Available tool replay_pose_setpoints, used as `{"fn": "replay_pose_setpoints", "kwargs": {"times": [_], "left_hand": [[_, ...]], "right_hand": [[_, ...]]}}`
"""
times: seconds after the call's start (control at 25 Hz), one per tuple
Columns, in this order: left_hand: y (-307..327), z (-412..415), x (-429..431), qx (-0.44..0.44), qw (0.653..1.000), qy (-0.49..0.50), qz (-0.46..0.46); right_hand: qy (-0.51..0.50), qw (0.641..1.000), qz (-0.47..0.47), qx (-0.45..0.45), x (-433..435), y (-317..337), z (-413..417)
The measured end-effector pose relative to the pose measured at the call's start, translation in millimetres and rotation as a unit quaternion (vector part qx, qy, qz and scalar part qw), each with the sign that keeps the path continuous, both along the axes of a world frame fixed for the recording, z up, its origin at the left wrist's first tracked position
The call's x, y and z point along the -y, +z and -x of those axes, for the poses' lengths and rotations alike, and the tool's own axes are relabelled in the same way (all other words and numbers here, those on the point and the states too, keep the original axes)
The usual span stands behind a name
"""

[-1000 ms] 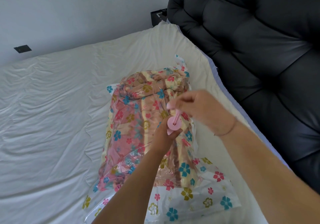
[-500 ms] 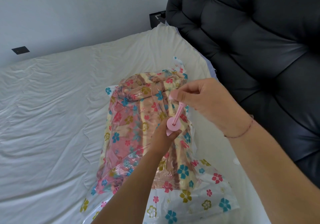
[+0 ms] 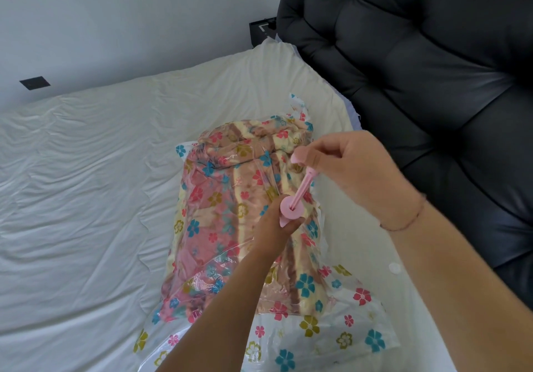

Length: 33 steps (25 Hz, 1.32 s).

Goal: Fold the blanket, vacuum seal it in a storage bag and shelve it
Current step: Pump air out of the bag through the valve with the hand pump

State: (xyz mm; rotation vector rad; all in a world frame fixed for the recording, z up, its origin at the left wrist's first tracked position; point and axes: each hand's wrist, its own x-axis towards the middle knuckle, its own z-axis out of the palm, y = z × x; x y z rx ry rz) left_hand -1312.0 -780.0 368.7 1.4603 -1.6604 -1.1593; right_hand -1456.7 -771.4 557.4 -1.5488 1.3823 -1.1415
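A clear storage bag [image 3: 340, 340] printed with coloured flowers lies on the bed, with the folded pink and cream blanket [image 3: 230, 213] inside it. A pink hand pump [image 3: 291, 207] stands on top of the bag. My left hand [image 3: 277, 227] grips the pump's body from below. My right hand [image 3: 346, 167] pinches the pump's handle, which is drawn up and out on its pink rod [image 3: 304, 187]. The bag's plastic lies wrinkled and close against the blanket.
The bed is covered by a creased white sheet [image 3: 86, 198]. A dark padded headboard [image 3: 418, 83] rises along the right side. A small white round cap [image 3: 394, 268] lies on the sheet near the headboard. A black socket plate [image 3: 34, 82] sits on the wall.
My right hand has pulled the pump handle up and away from the body, so more of the rod shows. My left hand has stayed on the pump's body.
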Motion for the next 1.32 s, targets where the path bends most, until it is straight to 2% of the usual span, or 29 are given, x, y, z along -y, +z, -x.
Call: {"fn": "replay_pose_setpoints", "kwargs": {"times": [0.08, 0.16, 0.2, 0.24, 0.44, 0.52, 0.64, 0.72, 0.8, 0.92, 1.0, 1.08, 1.12, 1.2, 1.32], "left_hand": [[1.9, 2.1, -2.0, 0.008, 1.000, -0.001, 0.002], [2.3, 3.6, -2.6, 0.022, 1.000, -0.012, 0.013], [1.9, 4.0, -3.7, 0.022, 0.999, -0.019, 0.018], [3.6, 2.9, -4.8, 0.015, 1.000, -0.016, 0.020], [4.4, 0.0, 0.0, 0.013, 1.000, -0.003, 0.006], [3.1, 1.4, -2.4, 0.013, 1.000, -0.004, 0.009], [0.0, 4.6, -7.6, 0.021, 0.999, -0.018, 0.027], [3.6, 4.2, -9.3, 0.018, 0.999, -0.011, 0.039], [4.1, 1.3, -4.0, 0.005, 1.000, 0.000, 0.024], [2.7, -1.0, 0.2, 0.008, 1.000, 0.001, 0.006], [4.1, 0.4, -2.3, 0.014, 1.000, 0.001, -0.001], [1.0, 1.9, -4.5, 0.023, 1.000, -0.011, 0.008], [1.4, 2.2, -6.2, 0.018, 1.000, -0.014, 0.014], [5.0, 1.1, -4.1, 0.000, 1.000, 0.001, 0.008], [5.5, -0.6, 1.2, -0.001, 1.000, 0.009, -0.012]], "right_hand": [[-0.010, 0.999, -0.037, -0.008, -2.8, -26.3, -3.5], [0.010, 0.987, -0.135, -0.084, -8.3, -65.7, -16.0], [0.012, 0.982, -0.165, -0.086, -11.4, -74.1, -20.0], [0.012, 0.983, -0.173, -0.062, -10.7, -72.2, -19.6], [0.017, 0.993, -0.055, 0.104, -8.7, 0.4, 1.7], [0.035, 0.990, -0.100, 0.091, -12.7, -21.3, 0.4], [0.022, 0.977, -0.211, 0.017, -18.8, -79.8, -14.9], [0.017, 0.980, -0.196, 0.025, -17.9, -73.8, -14.2], [0.015, 0.990, -0.131, 0.056, -11.7, -37.4, -4.9], [0.026, 0.988, -0.080, 0.130, -5.5, -5.6, 3.6], [0.039, 0.987, -0.128, 0.085, -9.5, -33.5, -5.0], [0.020, 0.981, -0.195, 0.002, -13.9, -72.9, -19.7], [0.010, 0.980, -0.197, -0.010, -14.8, -79.5, -23.0], [0.004, 0.989, -0.145, 0.000, -10.2, -60.3, -19.4], [0.002, 0.996, -0.043, 0.074, -5.2, -5.4, -9.1]]}}
